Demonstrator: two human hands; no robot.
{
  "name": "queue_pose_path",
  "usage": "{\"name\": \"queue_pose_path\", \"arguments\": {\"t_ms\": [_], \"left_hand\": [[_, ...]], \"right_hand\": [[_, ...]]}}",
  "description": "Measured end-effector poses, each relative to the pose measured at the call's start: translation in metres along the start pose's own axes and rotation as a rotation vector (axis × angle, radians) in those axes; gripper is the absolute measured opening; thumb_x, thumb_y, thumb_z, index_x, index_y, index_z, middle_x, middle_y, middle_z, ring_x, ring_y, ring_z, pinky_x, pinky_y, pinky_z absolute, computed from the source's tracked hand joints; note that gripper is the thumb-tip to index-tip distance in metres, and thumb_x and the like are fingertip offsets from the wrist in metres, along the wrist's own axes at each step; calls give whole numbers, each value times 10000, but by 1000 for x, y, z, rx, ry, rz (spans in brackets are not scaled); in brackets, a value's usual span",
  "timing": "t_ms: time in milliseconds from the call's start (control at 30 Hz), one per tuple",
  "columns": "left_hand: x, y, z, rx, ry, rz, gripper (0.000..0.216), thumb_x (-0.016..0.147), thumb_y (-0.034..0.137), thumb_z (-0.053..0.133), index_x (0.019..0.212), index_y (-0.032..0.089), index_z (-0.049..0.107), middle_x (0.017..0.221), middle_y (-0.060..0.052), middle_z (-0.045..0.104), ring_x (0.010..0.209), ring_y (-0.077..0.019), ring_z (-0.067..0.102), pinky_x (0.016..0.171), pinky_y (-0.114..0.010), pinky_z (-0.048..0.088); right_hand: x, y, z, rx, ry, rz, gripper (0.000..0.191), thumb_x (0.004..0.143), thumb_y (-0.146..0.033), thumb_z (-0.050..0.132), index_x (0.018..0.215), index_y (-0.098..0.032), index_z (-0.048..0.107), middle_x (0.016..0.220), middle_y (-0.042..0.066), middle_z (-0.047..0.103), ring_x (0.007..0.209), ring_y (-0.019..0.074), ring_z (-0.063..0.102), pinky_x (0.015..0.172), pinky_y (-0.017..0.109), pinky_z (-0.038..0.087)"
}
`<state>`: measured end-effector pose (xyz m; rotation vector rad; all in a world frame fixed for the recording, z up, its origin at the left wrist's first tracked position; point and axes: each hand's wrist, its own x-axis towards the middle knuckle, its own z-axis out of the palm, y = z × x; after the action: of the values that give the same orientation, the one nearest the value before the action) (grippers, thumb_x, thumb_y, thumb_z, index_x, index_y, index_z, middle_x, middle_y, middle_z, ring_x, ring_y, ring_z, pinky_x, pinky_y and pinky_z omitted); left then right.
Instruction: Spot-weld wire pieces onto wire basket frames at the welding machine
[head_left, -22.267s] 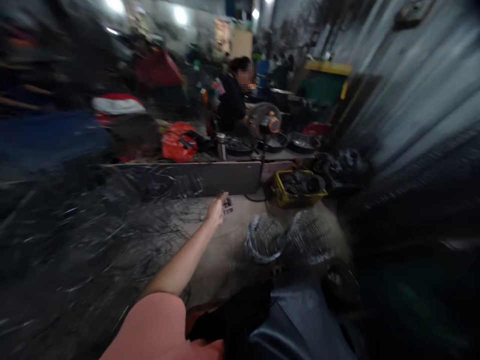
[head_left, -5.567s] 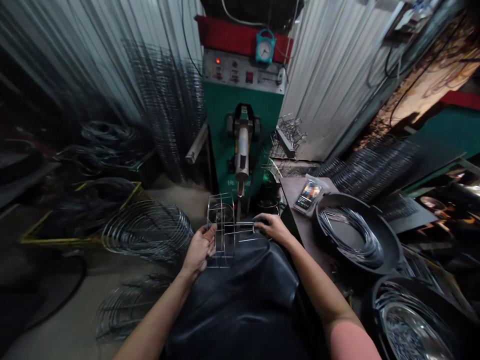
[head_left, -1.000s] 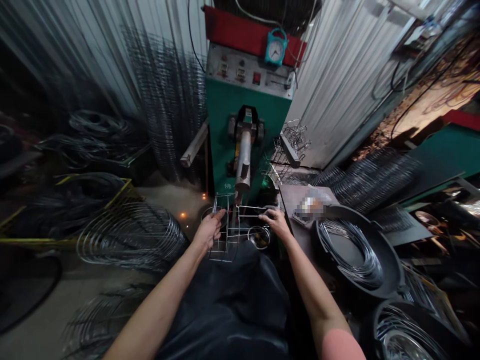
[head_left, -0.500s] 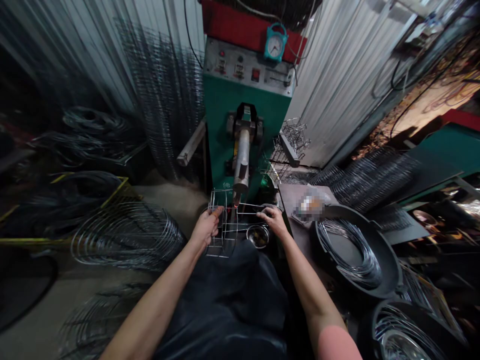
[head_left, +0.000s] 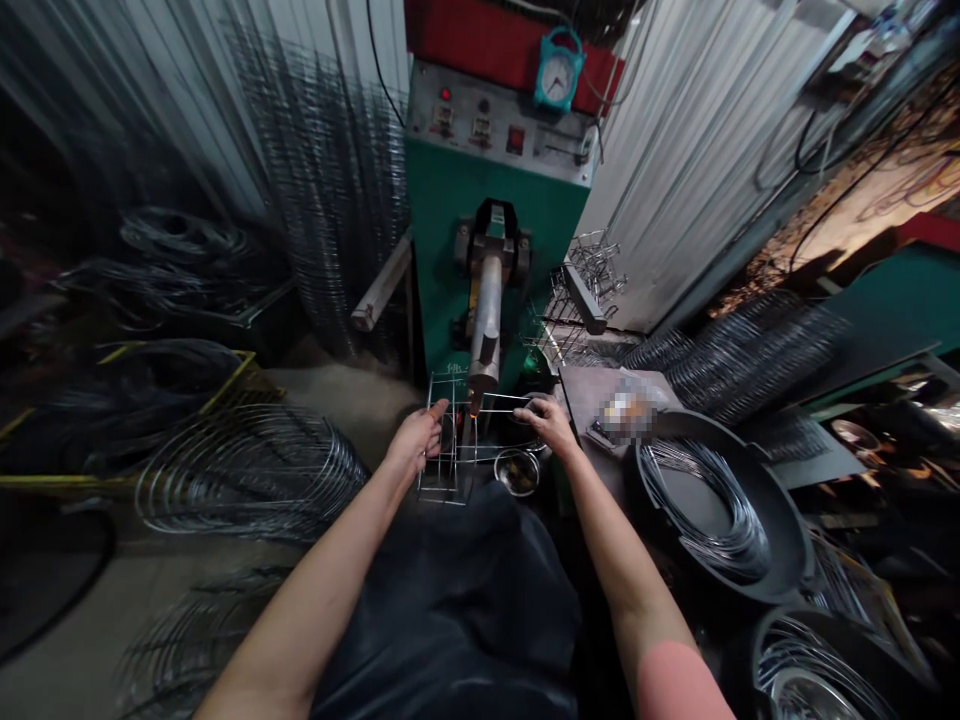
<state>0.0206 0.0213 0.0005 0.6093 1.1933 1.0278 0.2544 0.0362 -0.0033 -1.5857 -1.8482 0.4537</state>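
Since a second ago, the orange sparks on the floor left of the green welding machine [head_left: 450, 230] are gone, and both hands have kept the wire frame [head_left: 448, 482] at the machine's electrode arm [head_left: 486, 310] with hardly any shift. Some five seconds ago the frame lay lower, over the black apron [head_left: 450, 610]; now it is up against the machine's front.

The left hand [head_left: 414, 442] grips the frame's left side, fingers [head_left: 433, 418] curled around an upright wire. The right hand [head_left: 551, 425] holds the frame's upper right wires, its fingers closed over them. The frame sits between the two hands directly below the tip of the electrode arm. Whether the tip touches the wire is too small to tell.

A small metal bowl [head_left: 516, 472] sits just in front of the machine's base, beside the right hand. To the right of the machine a desk [head_left: 581, 385] carries a blurred flat object, and further right a black pan [head_left: 791, 530] holds a coil of wire rings [head_left: 716, 520]. More wire racks [head_left: 581, 285] hang at the machine's right flank. On the floor to the left of the machine lies a stack of wire guards [head_left: 247, 475], with a yellow crate [head_left: 240, 368] behind it. A teal clock [head_left: 558, 72] stands on top of the machine.
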Motion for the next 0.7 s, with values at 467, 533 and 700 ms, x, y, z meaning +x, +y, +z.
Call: {"name": "queue_pose_path", "arguments": {"t_ms": [467, 533, 700], "left_hand": [[-72, -37, -109, -225, -222, -67, 328, 670, 443, 679, 680, 155, 523, 432, 94, 328, 273, 2, 150, 278, -144, 192], [-79, -34, -123, -192, -194, -67, 267, 685, 393, 667, 776, 161, 571, 494, 51, 449, 305, -33, 308, 317, -167, 307], [-97, 3, -127, 167, 144, 199, 358, 663, 329, 655, 991, 219, 561, 786, -22, 636, 731, -180, 614, 600, -250, 496]], "right_hand": [[-118, -21, -72, 320, -137, 2, 288, 718, -409, 628, 913, -197, 627, 871, 36, 647, 836, 190, 597, 768, 320, 452], [-121, -43, -78, 392, -142, -62, 251, 720, -410, 630, 836, -187, 636, 817, 25, 645, 786, 176, 603, 739, 301, 458], [-106, -111, -53, 338, 12, -292, 213, 781, -387, 593, 827, -181, 627, 797, 21, 644, 748, 143, 598, 707, 252, 455]]}}
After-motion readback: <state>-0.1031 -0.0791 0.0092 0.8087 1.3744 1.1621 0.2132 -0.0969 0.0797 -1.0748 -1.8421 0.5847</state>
